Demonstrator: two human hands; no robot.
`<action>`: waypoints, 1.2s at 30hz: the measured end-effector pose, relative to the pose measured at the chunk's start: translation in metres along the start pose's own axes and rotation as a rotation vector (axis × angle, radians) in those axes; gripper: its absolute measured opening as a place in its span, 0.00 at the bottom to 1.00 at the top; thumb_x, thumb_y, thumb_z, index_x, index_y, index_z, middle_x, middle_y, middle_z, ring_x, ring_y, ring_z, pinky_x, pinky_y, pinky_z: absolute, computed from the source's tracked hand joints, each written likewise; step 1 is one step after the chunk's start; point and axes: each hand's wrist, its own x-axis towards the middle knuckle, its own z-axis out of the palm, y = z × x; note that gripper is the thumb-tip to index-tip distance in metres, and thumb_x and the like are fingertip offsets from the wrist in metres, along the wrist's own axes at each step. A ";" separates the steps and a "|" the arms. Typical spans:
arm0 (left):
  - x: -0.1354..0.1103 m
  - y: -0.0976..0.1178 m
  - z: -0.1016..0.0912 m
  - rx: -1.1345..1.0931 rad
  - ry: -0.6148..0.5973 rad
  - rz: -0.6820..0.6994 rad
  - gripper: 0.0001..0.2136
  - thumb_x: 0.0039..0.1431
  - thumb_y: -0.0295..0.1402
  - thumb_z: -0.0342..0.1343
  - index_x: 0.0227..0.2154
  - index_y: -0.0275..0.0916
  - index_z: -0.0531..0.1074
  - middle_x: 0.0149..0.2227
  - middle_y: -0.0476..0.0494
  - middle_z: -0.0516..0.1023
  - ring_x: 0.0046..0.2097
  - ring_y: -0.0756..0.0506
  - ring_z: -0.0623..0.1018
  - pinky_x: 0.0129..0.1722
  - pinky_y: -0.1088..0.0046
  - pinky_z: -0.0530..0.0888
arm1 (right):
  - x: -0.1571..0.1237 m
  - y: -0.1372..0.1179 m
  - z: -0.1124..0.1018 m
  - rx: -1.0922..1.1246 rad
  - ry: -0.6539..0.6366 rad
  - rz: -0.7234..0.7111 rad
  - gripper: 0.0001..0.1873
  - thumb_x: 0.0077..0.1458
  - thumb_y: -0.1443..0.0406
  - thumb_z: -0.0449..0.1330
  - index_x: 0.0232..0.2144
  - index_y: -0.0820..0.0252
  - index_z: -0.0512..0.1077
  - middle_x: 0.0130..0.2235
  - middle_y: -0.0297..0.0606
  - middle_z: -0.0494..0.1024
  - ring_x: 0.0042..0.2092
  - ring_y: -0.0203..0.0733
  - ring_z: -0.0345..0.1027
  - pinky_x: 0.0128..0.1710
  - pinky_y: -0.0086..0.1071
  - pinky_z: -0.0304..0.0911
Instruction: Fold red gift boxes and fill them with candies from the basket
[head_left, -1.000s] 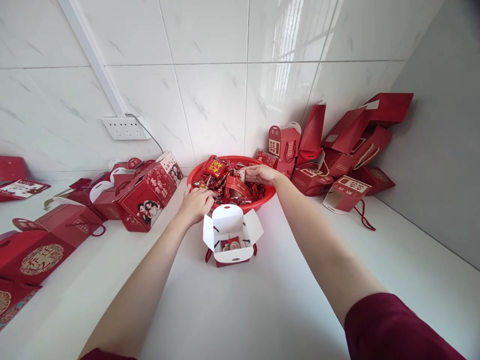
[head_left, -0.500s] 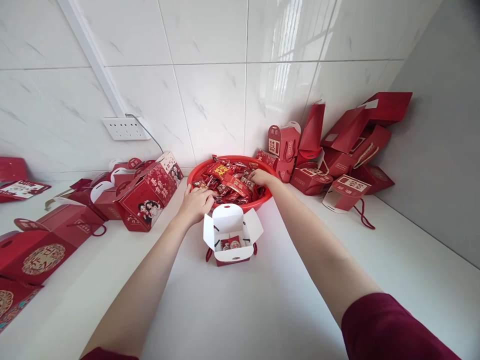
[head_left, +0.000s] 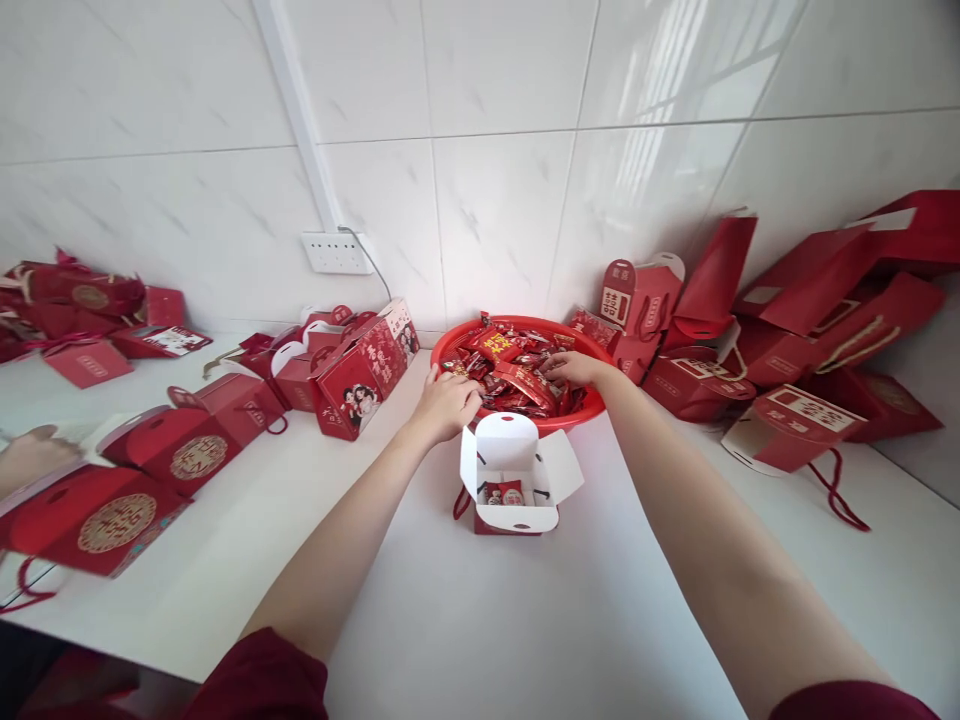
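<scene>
A round red plastic basket (head_left: 444,345) full of small red-wrapped sweets (head_left: 517,378) stands against the tiled wall. My left hand (head_left: 448,402) is at its front left rim, fingers curled over the edge. Inside the basket, at the right, my right hand (head_left: 576,369) lies on the sweets with its fingers apart; its fingertips touch wrappers. Directly in front of the basket stands a small gift box (head_left: 517,520) with white flaps spread wide and red cord handles. A couple of red packets (head_left: 506,493) lie at its bottom.
Red gift boxes (head_left: 364,385) line the left side, with more beyond (head_left: 90,362). Several boxes and bags (head_left: 795,425) are heaped at the right. Another person's hand (head_left: 37,458) is at the far left. A power strip (head_left: 337,254) is on the wall.
The view has swung left, so everything sits further right in the picture. Another person's hand has come into view. My right hand stays in the sweets and my left at the rim.
</scene>
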 end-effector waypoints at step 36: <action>-0.022 0.032 -0.086 -0.273 0.122 0.192 0.10 0.64 0.39 0.49 0.42 0.45 0.73 0.54 0.49 0.73 0.55 0.44 0.72 0.54 0.68 0.70 | -0.167 -0.075 0.002 0.493 0.337 -0.462 0.26 0.57 0.42 0.58 0.30 0.60 0.70 0.17 0.30 0.69 0.15 0.31 0.58 0.15 0.25 0.53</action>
